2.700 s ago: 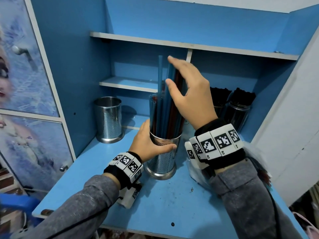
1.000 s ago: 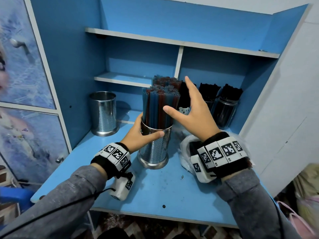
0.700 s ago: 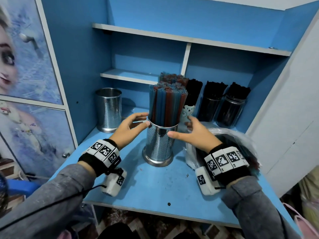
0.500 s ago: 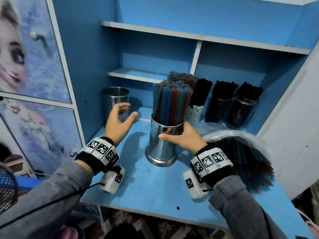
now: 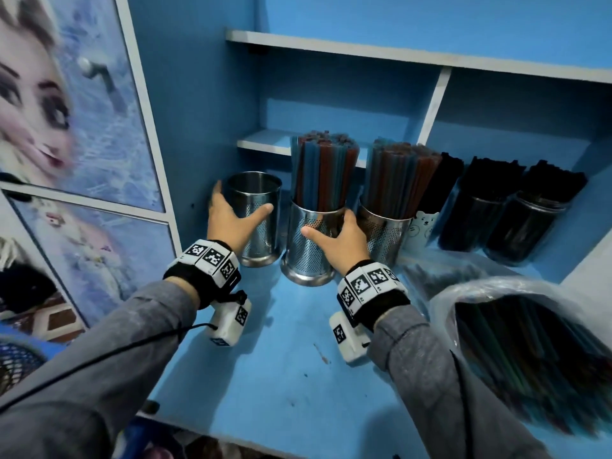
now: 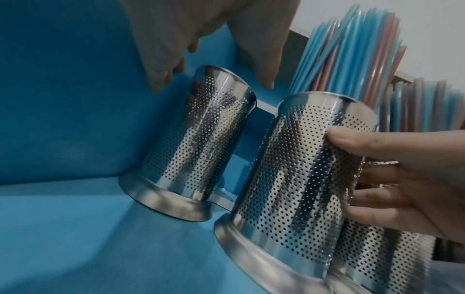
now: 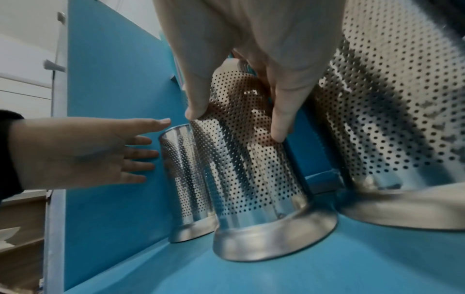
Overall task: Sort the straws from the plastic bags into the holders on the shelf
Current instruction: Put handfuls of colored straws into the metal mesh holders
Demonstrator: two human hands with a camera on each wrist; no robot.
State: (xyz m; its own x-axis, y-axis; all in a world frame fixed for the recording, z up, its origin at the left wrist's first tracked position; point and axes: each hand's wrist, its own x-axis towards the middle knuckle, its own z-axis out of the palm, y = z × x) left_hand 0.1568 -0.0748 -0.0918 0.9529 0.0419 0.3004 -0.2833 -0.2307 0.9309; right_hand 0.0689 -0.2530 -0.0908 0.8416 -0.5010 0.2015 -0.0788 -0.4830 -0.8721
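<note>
Two perforated steel holders (image 5: 385,226) stand full of blue-and-red straws, right hand (image 5: 337,238) gripping one, left hand (image 5: 231,220) spread beside the empty steel holder (image 5: 256,217), bagged straws (image 5: 530,352) unsorted

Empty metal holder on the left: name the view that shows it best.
The left wrist view: the empty holder stands whole, rim to base, unobstructed. In the head view the left hand covers part of its wall. In the right wrist view the filled holder overlaps its right side.
</note>
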